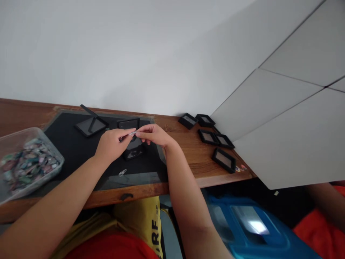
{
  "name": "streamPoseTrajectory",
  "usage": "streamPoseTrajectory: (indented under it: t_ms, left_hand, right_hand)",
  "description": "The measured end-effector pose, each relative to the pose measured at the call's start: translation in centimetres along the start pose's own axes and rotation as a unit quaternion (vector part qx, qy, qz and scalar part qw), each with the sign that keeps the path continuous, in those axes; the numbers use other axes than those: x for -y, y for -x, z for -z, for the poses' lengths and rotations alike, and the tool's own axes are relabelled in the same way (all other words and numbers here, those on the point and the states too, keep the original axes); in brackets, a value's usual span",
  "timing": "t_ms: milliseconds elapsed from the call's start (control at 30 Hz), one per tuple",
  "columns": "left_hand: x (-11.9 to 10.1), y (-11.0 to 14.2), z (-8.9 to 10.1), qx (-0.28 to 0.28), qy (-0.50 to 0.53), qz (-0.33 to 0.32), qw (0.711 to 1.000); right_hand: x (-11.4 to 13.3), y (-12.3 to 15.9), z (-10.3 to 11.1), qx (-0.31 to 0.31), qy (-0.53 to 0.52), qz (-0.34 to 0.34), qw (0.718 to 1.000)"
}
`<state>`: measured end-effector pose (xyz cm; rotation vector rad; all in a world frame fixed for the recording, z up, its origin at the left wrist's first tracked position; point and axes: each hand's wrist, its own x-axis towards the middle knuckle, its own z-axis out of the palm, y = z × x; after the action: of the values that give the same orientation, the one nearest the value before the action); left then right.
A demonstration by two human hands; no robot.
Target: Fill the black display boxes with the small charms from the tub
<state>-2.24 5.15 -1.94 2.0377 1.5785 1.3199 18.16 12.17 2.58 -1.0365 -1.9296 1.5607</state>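
pinched item (132, 133): too small to tell | plastic tub (51, 176): cut off left

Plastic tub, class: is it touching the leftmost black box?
Apart. The head view shows dark mat between the tub's rim and the black box.

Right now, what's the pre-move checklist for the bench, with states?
1. Piece between fingertips of left hand and right hand: ok.
2. Box by the hands open: ok.
3. Its inside fully visible: not ok, hands partly cover it.
4. Mat free of loose bits: not ok, clear bit near front edge.
5. Tub upright: ok.
6. Held piece undamaged: cannot tell, too small.
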Motion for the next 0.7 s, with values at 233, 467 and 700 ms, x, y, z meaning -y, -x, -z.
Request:
streamPoseTrajectory:
  t_ms: [233, 467, 700]
  left_hand:
    - [-0.6, 0.5, 1.1, 0.025, -0.045, 0.071, 0.996]
    - [-1.2, 0.3, 1.4, 0.071, -0.082, 0.139, 0.984]
    - [-0.6, 0.2, 1.0, 0.071, -0.106, 0.09, 0.988]
  right_hand:
    - [0.3, 0.0, 0.4, -0.091, -0.057, 0.012, 0.994]
    - [-0.2, -0.7, -0.3, -0.075, 0.022, -0.082, 0.994]
    - [-0.7, -1.0, -0.7, -0.064, 0.151, -0.078, 0.983]
